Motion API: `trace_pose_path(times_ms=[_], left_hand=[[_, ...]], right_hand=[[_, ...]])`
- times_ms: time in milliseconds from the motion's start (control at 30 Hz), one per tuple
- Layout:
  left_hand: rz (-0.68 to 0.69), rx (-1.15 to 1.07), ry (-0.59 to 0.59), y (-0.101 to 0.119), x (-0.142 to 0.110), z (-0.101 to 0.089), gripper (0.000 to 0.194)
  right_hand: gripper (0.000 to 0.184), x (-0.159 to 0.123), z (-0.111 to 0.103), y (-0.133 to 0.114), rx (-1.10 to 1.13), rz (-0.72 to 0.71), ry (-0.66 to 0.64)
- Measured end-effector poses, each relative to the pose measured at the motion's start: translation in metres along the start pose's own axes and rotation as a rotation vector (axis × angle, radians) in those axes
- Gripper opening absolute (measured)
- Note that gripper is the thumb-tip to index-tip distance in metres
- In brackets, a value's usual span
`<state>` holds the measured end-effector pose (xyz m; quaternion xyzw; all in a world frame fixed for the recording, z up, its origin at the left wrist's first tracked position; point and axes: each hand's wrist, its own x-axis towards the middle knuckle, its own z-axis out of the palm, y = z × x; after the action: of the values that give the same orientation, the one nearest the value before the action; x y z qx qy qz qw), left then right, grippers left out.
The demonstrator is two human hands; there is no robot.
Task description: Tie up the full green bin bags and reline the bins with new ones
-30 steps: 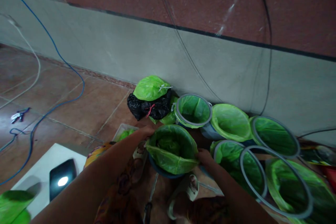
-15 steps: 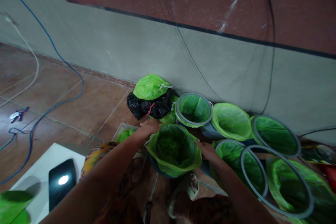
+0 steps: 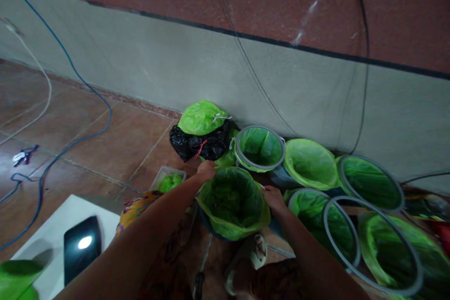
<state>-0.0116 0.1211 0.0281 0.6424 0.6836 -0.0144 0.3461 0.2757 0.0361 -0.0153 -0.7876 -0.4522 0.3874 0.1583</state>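
Green plastic liner [image 3: 230, 222] is sitting inside a dark blue bucket [image 3: 207, 222] on the tiled floor [image 3: 123, 140], with the person's left hand [image 3: 206, 171] and right hand [image 3: 274, 199] working at its hem. The left hand is reaching the far rim, its fingers [image 3: 207, 165] curling over the hem. The right hand is lying at the right side of the rim, its fingers [image 3: 267, 192] pressing against the outside of the liner. Neither hand is spread wide, but how firmly either is pinching the plastic cannot be told. The liner is lying directly under both sets of fingers, its mouth standing open between the hands and its lower fold sagging over the near rim. Possible faults: a sharp tug risks tearing the thin film, a released hem risks slipping down into the bucket, and the right forearm, passing close to a grey-rimmed bucket [image 3: 351, 198], risks knocking it. Along the floor's edge at the wall, a tied green bag [image 3: 202, 117] is sitting on a black bag [image 3: 197, 147], beside further lined buckets [image 3: 258, 147]. A white tray [image 3: 165, 180] is holding green plastic near the left wrist.
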Motion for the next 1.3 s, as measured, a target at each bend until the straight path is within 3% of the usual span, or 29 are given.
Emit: trace_pose_path(times_ms=[167, 333, 467, 667, 733, 900, 1133, 1233, 1300], left_hand=[[-0.022, -0.068, 0.142, 0.005, 0.000, -0.012, 0.042], [-0.062, -0.136, 0.242, 0.000, -0.001, -0.028, 0.041], [-0.085, -0.042, 0.177, -0.004, 0.000, -0.029, 0.042], [0.124, 0.030, 0.107, 0.012, -0.008, -0.022, 0.056], [0.175, 0.096, 0.067, 0.017, -0.013, -0.019, 0.055], [0.309, 0.281, -0.002, 0.020, -0.019, -0.012, 0.031], [0.241, 0.304, 0.237, 0.028, -0.015, -0.013, 0.035], [0.214, 0.307, 0.265, 0.030, -0.019, -0.013, 0.033], [0.138, 0.310, 0.223, 0.029, -0.024, -0.014, 0.039]], right_hand=[[0.029, 0.000, -0.006, -0.014, 0.047, 0.010, 0.109], [0.026, 0.001, -0.021, -0.009, 0.046, 0.017, 0.199], [0.027, -0.002, -0.029, -0.012, -0.083, 0.025, 0.141], [0.053, -0.009, -0.022, -0.029, -0.018, -0.080, 0.017], [0.049, -0.010, -0.020, -0.031, -0.054, -0.120, -0.014], [0.020, -0.017, -0.021, -0.033, -0.269, -0.264, -0.103], [0.034, -0.025, -0.029, -0.041, -0.274, -0.259, 0.272], [0.033, -0.027, -0.031, -0.044, -0.336, -0.219, 0.306], [0.032, -0.026, -0.032, -0.044, -0.388, -0.186, 0.288]])
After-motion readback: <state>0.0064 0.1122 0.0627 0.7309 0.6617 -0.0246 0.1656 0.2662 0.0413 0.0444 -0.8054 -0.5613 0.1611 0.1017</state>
